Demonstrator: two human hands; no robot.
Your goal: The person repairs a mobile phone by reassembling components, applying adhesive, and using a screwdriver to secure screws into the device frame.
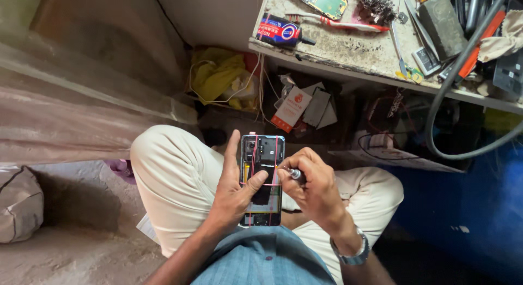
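Left hand (235,190) clamped round opened phone (262,179) over lap, thumb on its middle; right hand (314,186) pinching small screwdriver (294,173) at phone's right edge.

The person wears cream trousers (174,181), a blue denim shirt (261,263) near the bottom edge, and a silver metal wristwatch (354,252) on the right wrist.
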